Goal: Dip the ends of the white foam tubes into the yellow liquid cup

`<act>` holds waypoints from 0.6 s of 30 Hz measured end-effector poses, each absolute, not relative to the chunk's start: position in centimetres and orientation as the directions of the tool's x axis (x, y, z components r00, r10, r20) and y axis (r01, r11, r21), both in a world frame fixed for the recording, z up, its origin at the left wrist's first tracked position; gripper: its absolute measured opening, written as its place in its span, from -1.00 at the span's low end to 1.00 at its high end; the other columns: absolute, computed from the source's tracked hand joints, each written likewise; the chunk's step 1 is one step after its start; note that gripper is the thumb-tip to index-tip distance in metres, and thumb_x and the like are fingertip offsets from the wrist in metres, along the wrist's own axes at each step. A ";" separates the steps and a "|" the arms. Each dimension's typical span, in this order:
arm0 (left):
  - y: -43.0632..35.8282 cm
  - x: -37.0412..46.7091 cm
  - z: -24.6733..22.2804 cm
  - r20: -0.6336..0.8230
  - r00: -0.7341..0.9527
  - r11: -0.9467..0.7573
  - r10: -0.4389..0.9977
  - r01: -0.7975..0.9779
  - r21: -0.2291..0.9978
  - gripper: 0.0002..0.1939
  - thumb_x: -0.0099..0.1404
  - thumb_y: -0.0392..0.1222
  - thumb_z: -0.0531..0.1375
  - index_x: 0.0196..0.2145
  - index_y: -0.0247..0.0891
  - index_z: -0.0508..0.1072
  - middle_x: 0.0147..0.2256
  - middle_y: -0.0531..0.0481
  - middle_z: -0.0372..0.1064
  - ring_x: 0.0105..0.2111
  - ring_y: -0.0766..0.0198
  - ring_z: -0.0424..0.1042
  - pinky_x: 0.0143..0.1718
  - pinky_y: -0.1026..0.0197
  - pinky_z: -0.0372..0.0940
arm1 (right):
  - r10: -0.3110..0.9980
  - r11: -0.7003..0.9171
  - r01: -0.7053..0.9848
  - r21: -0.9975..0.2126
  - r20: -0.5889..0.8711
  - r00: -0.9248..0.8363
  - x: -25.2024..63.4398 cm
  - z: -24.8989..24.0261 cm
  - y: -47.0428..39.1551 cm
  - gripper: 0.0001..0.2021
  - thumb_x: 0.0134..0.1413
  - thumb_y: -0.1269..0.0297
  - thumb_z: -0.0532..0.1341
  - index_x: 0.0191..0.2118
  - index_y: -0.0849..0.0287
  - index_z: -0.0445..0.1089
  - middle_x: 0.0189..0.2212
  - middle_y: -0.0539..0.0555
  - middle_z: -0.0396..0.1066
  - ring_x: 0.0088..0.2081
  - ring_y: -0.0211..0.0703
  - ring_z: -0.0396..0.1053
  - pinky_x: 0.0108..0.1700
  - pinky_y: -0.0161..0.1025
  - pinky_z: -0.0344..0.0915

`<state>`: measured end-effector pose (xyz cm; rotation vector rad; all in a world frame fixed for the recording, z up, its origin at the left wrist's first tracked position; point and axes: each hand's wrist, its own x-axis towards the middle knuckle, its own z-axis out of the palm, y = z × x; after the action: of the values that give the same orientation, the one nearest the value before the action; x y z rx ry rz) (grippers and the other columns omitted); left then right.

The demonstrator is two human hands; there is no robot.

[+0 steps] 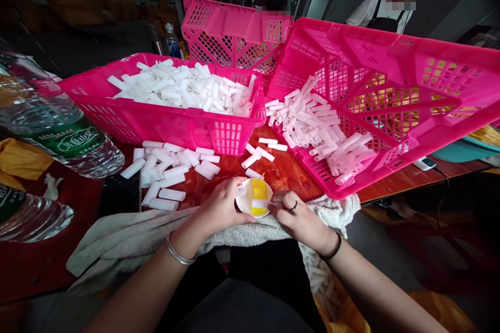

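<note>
A small white bowl [244,205] with a flat yellow patch [258,189] inside sits at the table's front edge; whether the yellow is liquid or solid I cannot tell. A thin stick [261,179] stands up from it. My left hand [222,204] is curled at the bowl's left side, closed on a short white plastic tube [241,190], with the thumb by the bowl's lower rim. From the right, my right hand [295,214] pinches another white tube [259,203], lying level across the yellow. Loose white tubes [167,170] are scattered to the left and behind the bowl.
A pink basket [172,125] heaped with white tubes stands behind. To its right, a tipped pink basket [390,52] has more tubes spilling out. A crumpled towel [128,239] lines the front edge. Water bottles [78,140] lie left. A person [385,10] is across the table.
</note>
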<state>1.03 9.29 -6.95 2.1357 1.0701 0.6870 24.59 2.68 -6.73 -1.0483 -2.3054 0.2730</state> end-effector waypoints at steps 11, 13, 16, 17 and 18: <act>8.5 0.0 -3.0 0.270 0.633 -0.663 0.725 0.537 0.521 -0.82 0.39 -0.27 -0.06 -0.06 -0.23 0.20 -0.16 -0.13 0.32 -0.15 0.09 0.39 -0.15 0.05 0.35 | 0.926 0.372 0.177 -0.911 0.378 0.000 23.0 -4.1 2.7 -0.87 0.23 0.25 0.20 -0.12 0.11 0.36 -0.25 0.11 0.43 -0.28 -0.14 0.43 -0.27 -0.23 0.44; 8.0 0.0 -2.0 0.304 0.677 -0.729 0.670 0.526 0.437 -0.79 0.39 -0.27 -0.02 -0.04 -0.24 0.22 -0.18 -0.13 0.34 -0.17 0.08 0.39 -0.17 0.06 0.36 | 0.938 0.344 0.131 -0.930 0.345 -0.016 22.6 -3.3 2.5 -0.86 0.21 0.24 0.22 -0.14 0.12 0.39 -0.26 0.11 0.44 -0.29 -0.15 0.43 -0.30 -0.26 0.44; 7.2 0.2 -0.9 0.382 0.702 -0.798 0.602 0.541 0.264 -0.75 0.35 -0.34 -0.01 -0.04 -0.27 0.28 -0.20 -0.16 0.37 -0.20 0.03 0.40 -0.19 0.02 0.36 | 0.950 0.312 0.158 -0.937 0.309 -0.046 22.2 -2.4 2.1 -0.85 0.18 0.21 0.24 -0.17 0.15 0.41 -0.30 0.11 0.42 -0.33 -0.15 0.43 -0.35 -0.27 0.44; 6.9 0.3 -0.7 0.387 0.707 -0.803 0.592 0.556 0.213 -0.75 0.34 -0.35 -0.02 -0.05 -0.28 0.30 -0.23 -0.16 0.38 -0.23 0.02 0.40 -0.21 0.00 0.36 | 0.950 0.312 0.195 -0.930 0.305 -0.061 22.2 -2.1 2.0 -0.84 0.18 0.21 0.23 -0.17 0.15 0.41 -0.31 0.11 0.42 -0.36 -0.16 0.42 -0.39 -0.28 0.42; 6.6 0.4 -0.5 0.376 0.711 -0.800 0.594 0.571 0.184 -0.76 0.34 -0.34 -0.03 -0.07 -0.28 0.32 -0.26 -0.16 0.39 -0.26 0.00 0.40 -0.25 -0.02 0.36 | 0.946 0.324 0.245 -0.914 0.313 -0.083 22.2 -1.8 1.8 -0.85 0.19 0.21 0.22 -0.17 0.15 0.41 -0.33 0.10 0.42 -0.39 -0.17 0.41 -0.41 -0.28 0.40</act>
<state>0.38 6.57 -0.47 2.8553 0.9726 0.6564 22.16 1.82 -1.81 -1.1182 -1.5636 0.8566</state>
